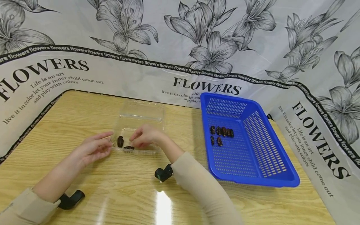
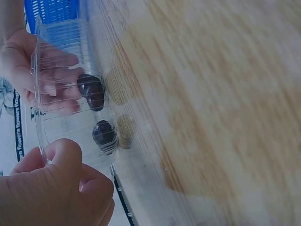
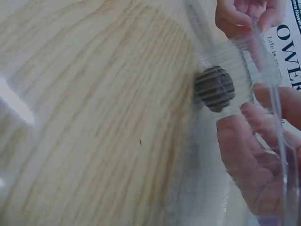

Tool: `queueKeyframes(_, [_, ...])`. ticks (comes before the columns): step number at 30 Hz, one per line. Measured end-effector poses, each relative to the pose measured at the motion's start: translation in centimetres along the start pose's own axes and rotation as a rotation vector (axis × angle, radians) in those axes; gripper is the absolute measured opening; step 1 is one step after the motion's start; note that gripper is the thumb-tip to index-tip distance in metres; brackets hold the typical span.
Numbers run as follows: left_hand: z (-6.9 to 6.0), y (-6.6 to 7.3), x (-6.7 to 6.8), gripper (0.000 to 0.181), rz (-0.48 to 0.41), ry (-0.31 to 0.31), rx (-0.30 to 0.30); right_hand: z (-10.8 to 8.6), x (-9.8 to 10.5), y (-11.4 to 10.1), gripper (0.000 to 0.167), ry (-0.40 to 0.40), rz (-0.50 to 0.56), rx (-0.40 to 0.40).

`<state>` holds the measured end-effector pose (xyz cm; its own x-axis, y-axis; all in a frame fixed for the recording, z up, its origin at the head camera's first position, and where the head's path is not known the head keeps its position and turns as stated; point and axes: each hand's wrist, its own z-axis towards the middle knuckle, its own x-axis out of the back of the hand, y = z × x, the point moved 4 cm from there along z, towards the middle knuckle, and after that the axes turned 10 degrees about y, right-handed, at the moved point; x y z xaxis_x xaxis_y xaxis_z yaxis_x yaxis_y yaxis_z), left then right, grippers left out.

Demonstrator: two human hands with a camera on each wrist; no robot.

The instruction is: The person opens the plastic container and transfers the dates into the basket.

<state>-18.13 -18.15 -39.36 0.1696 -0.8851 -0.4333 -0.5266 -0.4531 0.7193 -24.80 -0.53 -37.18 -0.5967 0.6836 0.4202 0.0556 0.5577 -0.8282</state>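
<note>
A clear plastic box [image 1: 146,152] with its lid raised sits on the table. Two dark dates lie inside: an upright-looking date [image 1: 120,141] at the left and a second date [image 1: 128,147] near the front wall. My left hand [image 1: 97,147] pinches the box's left rim between thumb and fingers, seen closely in the left wrist view. My right hand [image 1: 146,136] reaches down into the box, its fingertips [image 2: 70,84] beside a date [image 2: 91,92]. In the right wrist view a date [image 3: 215,88] shows through the ribbed wall, apart from the right fingers.
A blue plastic basket [image 1: 251,175] stands to the right, with several dates [image 1: 224,131] in rows at its left side. Behind the wooden table [image 1: 112,193] hangs a white cloth [image 1: 157,75] printed with flowers. Black wrist-camera mounts [image 1: 164,172] stick out below the sleeves.
</note>
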Motion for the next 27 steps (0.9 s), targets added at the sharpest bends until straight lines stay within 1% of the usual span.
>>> queueKeyframes(6, [0.0, 0.0, 0.0, 0.032, -0.002, 0.003, 0.006, 0.4, -0.9, 0.0, 0.02, 0.056, -0.03, 0.022])
queueKeyframes(11, [0.0, 0.0, 0.0, 0.033, -0.004, 0.002, 0.009, 0.6, -1.4, 0.0, 0.018, 0.092, -0.082, 0.024])
queueKeyframes(17, [0.1, 0.0, 0.1, 0.032, -0.007, -0.001, 0.007, 0.9, -1.9, -0.1, 0.018, 0.096, -0.178, 0.046])
queueKeyframes(23, [0.1, 0.0, 0.0, 0.032, -0.017, -0.005, 0.009, 1.1, -2.4, -0.4, 0.012, 0.108, -0.301, 0.102])
queueKeyframes(27, [0.1, 0.0, 0.0, 0.033, -0.025, -0.004, 0.01, 1.0, -2.5, -0.6, 0.009, 0.111, -0.331, 0.106])
